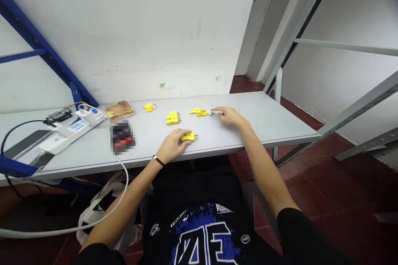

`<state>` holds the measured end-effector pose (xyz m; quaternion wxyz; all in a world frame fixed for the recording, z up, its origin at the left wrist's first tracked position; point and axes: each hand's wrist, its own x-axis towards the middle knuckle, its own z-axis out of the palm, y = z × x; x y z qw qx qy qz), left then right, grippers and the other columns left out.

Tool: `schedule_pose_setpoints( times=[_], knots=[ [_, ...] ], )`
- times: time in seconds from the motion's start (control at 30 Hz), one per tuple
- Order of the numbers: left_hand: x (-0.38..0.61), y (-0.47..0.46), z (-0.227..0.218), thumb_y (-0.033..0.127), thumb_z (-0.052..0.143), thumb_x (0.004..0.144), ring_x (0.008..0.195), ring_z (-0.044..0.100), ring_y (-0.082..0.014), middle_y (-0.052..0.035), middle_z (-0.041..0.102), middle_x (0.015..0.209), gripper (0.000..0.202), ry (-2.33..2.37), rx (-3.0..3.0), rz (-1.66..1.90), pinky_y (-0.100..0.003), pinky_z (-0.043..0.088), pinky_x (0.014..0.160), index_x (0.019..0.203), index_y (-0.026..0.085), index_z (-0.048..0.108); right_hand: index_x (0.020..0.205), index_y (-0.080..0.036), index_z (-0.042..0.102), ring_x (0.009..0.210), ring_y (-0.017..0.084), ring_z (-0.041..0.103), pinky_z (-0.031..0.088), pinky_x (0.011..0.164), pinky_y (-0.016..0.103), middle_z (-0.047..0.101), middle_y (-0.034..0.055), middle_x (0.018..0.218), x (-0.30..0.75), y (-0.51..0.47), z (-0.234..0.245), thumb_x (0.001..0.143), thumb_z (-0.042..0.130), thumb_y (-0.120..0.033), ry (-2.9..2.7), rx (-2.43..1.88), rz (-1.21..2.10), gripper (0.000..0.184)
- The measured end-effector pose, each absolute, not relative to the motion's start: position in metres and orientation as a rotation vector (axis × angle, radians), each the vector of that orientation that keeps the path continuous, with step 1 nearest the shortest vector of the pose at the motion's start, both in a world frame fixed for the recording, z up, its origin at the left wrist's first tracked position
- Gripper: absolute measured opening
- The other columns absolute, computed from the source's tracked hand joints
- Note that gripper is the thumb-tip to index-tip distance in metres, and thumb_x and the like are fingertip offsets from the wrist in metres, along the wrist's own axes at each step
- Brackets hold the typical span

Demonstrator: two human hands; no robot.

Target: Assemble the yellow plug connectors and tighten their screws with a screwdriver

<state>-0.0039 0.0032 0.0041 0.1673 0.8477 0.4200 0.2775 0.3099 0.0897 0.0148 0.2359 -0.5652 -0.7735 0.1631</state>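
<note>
A person's left hand point(172, 145) closed over a yellow two-pin plug point(188, 136) at the front of a grey table point(264, 120), while the right hand point(230, 116) pinched a small white plug point(210, 112) at its fingertips (a yellow connector point(199, 112) lay touching it). Another yellow plug point(173, 118) sat just beyond the left hand.

Shirt, large letters: "ZE", white-outlined on blue splatter, on the black T-shirt point(199, 219)
Shirt, small curved print: "ASSOCIATION", white, left of the large letters point(179, 218)
Shirt, small block: white lettering above the "E" point(224, 208), too small to read
Shirt, round badge: right of the "E" point(245, 239), unreadable
White power strip point(77, 126): blue-marked label, print too small to read
Black package point(122, 136): pixelated, unreadable
</note>
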Motion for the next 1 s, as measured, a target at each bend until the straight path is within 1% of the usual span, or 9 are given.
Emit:
schedule_pose_setpoints(
  times=[0.03,0.1,0.23,0.4,0.47,0.57,0.7,0.9,1.0],
  knots=[
    [-0.004,0.003,0.004,0.033,0.062,0.093,0.115,0.064,-0.0272,-0.0094,0.069,0.121,0.036,1.194,2.413,0.789,-0.046,0.052,0.104,0.127,0.022,0.064,0.134,-0.027,0.068,0.136,0.024,0.056,0.041,0.117,0.042,0.062,0.0023,0.146,0.308,0.089,0.015,0.092,0.048,-0.011,-2.156,-1.510,0.485,0.049],
    [-0.004,0.003,0.005,0.033,0.062,0.093,0.114,0.064,-0.0270,-0.0093,0.069,0.121,0.036,1.196,2.415,0.790,-0.045,0.052,0.104,0.127,0.022,0.064,0.127,-0.029,0.072,0.136,0.023,0.057,0.041,0.118,0.041,0.063,0.0002,0.144,0.305,0.087,0.015,0.090,0.048,-0.009,-2.187,-1.429,0.548,0.048],
    [-0.004,0.003,0.005,0.033,0.062,0.093,0.114,0.063,-0.0261,-0.0081,0.069,0.121,0.035,1.197,2.411,0.790,-0.044,0.051,0.105,0.127,0.023,0.064,0.106,-0.026,0.079,0.116,0.021,0.069,0.051,0.104,0.036,0.076,0.0006,0.122,0.305,0.089,0.017,0.088,0.045,-0.007,-2.103,-1.349,0.528,0.043],
    [-0.004,0.003,0.004,0.035,0.062,0.093,0.114,0.063,-0.0271,-0.0094,0.069,0.121,0.037,1.193,2.414,0.792,-0.045,0.051,0.104,0.127,0.021,0.064,0.107,-0.018,0.077,0.100,0.022,0.070,0.053,0.094,0.035,0.078,0.0058,0.102,0.316,0.097,0.017,0.082,0.042,-0.005,-1.875,-1.430,0.317,0.045],
    [-0.004,0.003,0.004,0.035,0.061,0.093,0.114,0.063,-0.0269,-0.0092,0.069,0.121,0.036,1.191,2.415,0.792,-0.045,0.051,0.104,0.127,0.021,0.064,0.105,-0.017,0.077,0.093,0.022,0.070,0.053,0.091,0.034,0.077,0.0064,0.097,0.320,0.099,0.016,0.080,0.043,-0.006,-1.815,-1.493,0.243,0.044],
    [-0.004,0.003,0.005,0.034,0.061,0.093,0.115,0.063,-0.0267,-0.0087,0.069,0.121,0.035,1.188,2.410,0.789,-0.045,0.050,0.104,0.127,0.022,0.064,0.101,-0.019,0.078,0.092,0.023,0.068,0.053,0.091,0.035,0.077,0.0063,0.099,0.323,0.101,0.011,0.081,0.045,-0.008,-1.795,-1.597,0.181,0.040],
    [-0.004,0.003,0.004,0.033,0.061,0.093,0.114,0.063,-0.0266,-0.0087,0.069,0.121,0.035,1.194,2.410,0.791,-0.045,0.051,0.104,0.127,0.022,0.064,0.104,-0.019,0.077,0.098,0.025,0.066,0.051,0.096,0.037,0.074,0.0086,0.111,0.325,0.103,0.002,0.085,0.048,-0.010,-1.875,-1.674,0.201,0.036],
    [-0.004,0.002,0.003,0.033,0.062,0.093,0.115,0.063,-0.0262,-0.0084,0.069,0.122,0.034,1.183,2.410,0.796,-0.043,0.052,0.103,0.126,0.023,0.065,0.131,-0.018,0.066,0.103,0.025,0.064,0.049,0.100,0.036,0.068,0.0136,0.123,0.326,0.121,-0.003,0.095,0.050,-0.017,-2.087,-1.717,0.277,0.040],
    [-0.004,0.002,0.003,0.033,0.062,0.094,0.115,0.063,-0.0259,-0.0086,0.069,0.122,0.033,1.179,2.404,0.801,-0.043,0.051,0.104,0.125,0.023,0.065,0.132,-0.018,0.066,0.103,0.025,0.065,0.048,0.099,0.034,0.071,0.0127,0.118,0.323,0.136,0.002,0.095,0.054,-0.019,-2.120,-1.728,0.301,0.039]
  ],
)
